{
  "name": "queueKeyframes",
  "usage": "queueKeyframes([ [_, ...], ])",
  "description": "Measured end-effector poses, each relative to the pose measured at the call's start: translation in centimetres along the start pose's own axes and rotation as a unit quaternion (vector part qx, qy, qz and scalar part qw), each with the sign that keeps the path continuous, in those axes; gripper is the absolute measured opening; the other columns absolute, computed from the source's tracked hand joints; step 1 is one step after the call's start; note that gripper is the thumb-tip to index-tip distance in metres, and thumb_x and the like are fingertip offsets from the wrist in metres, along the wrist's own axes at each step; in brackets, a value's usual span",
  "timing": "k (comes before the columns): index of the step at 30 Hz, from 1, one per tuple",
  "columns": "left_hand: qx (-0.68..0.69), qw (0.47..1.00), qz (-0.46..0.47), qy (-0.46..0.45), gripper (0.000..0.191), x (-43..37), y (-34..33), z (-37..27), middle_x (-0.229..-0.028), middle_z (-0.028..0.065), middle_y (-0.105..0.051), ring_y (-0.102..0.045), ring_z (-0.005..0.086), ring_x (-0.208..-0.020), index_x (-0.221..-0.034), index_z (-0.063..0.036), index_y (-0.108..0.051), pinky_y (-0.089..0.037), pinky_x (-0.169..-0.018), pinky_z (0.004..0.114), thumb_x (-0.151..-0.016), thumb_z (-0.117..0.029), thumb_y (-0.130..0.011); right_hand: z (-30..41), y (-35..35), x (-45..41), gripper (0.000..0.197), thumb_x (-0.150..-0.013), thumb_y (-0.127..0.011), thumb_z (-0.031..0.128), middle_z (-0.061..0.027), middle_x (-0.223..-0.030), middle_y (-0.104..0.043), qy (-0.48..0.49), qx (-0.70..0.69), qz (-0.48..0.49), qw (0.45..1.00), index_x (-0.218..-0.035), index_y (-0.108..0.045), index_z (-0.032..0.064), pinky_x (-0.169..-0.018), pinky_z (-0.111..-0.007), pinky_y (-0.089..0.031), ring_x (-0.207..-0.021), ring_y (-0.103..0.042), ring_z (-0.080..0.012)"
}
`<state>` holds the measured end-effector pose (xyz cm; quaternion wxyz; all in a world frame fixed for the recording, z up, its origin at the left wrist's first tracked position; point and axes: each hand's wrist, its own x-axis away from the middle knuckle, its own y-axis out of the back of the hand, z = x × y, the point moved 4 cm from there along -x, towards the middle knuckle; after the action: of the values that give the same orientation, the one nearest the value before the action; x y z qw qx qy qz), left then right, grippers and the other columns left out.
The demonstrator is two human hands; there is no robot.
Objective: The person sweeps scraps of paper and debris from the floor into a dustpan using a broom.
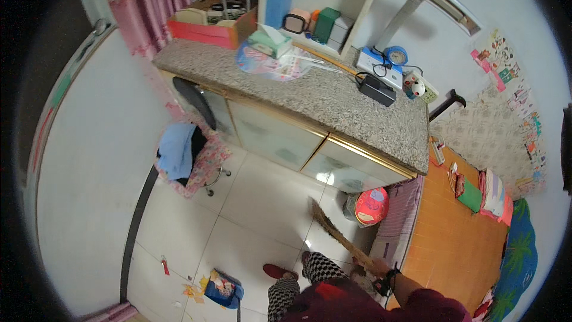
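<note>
My right hand (pixel 380 268), with a dark band at the wrist, is closed around a straw broom (pixel 342 239). The broom slants up and left, its bristle end over the tiled floor (pixel 259 197) near the cabinet. My left hand is out of view. A blue dustpan (pixel 220 297) holds crumpled scraps and rests on the floor, left of my feet. Yellow-orange scraps (pixel 193 293) lie beside its left edge. Farther left is a small red object (pixel 165 266), too small to make out. Cluttered shapes below my right hand are unclear.
A granite-topped cabinet (pixel 313 94) crosses ahead, bearing a tissue box (pixel 270 44) and a black power adapter (pixel 377 90). A red-lidded bin (pixel 372 205) stands beside the bed (pixel 447 232). At left are a wheeled stool (pixel 214 152) with clothing and a white panel (pixel 98 165).
</note>
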<state>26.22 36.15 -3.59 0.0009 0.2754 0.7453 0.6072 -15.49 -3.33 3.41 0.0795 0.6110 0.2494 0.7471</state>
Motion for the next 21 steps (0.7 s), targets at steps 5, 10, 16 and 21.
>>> queueKeyframes([
  [5, -0.013, 1.000, 0.022, -0.002, 0.049, -7.1, -2.7, -6.3, -0.047, 0.0050, -0.039, -0.038, 0.0209, -0.041, -0.049, -0.0094, -0.038, -0.031, -0.037, 0.033, -0.048, -0.052, -0.062, -4.4, -5.1, 0.0, 0.029, -0.071, -0.054, 0.028, -0.0138, -0.063, -0.056, -0.138, -0.177, 0.004, 0.975, -0.079, -0.055, 0.0002, -0.051, -0.036, -0.042, -0.059, -0.055, -0.0271],
  [10, -0.029, 0.999, 0.033, -0.011, 0.047, -14.5, -7.6, -14.7, -0.047, 0.0052, -0.040, -0.039, 0.0207, -0.042, -0.050, -0.0089, -0.039, -0.032, -0.038, 0.033, -0.050, -0.050, -0.061, -5.2, -4.9, -4.5, 0.029, -0.072, -0.054, 0.028, -0.0134, -0.063, -0.056, -0.222, -0.299, -0.024, 0.928, -0.079, -0.055, 0.0001, -0.050, -0.036, -0.042, -0.058, -0.055, -0.0265],
  [16, -0.044, 0.998, 0.038, 0.018, 0.044, -20.6, -12.8, -21.6, -0.048, 0.0055, -0.041, -0.040, 0.0205, -0.042, -0.051, -0.0082, -0.040, -0.033, -0.039, 0.033, -0.053, -0.047, -0.060, -5.6, 0.3, -11.3, 0.029, -0.072, -0.054, 0.028, -0.0129, -0.062, -0.056, -0.231, -0.336, -0.032, 0.913, -0.079, -0.056, 0.0000, -0.049, -0.035, -0.042, -0.057, -0.055, -0.0258],
  [21, -0.039, 0.998, 0.052, 0.013, 0.041, -24.0, -16.5, -25.9, -0.049, 0.0057, -0.042, -0.041, 0.0204, -0.043, -0.052, -0.0077, -0.041, -0.033, -0.040, 0.033, -0.055, -0.045, -0.060, -7.1, 3.6, -14.1, 0.029, -0.072, -0.054, 0.028, -0.0125, -0.062, -0.056, -0.253, -0.345, -0.042, 0.903, -0.079, -0.056, 0.0000, -0.049, -0.035, -0.042, -0.056, -0.054, -0.0252],
])
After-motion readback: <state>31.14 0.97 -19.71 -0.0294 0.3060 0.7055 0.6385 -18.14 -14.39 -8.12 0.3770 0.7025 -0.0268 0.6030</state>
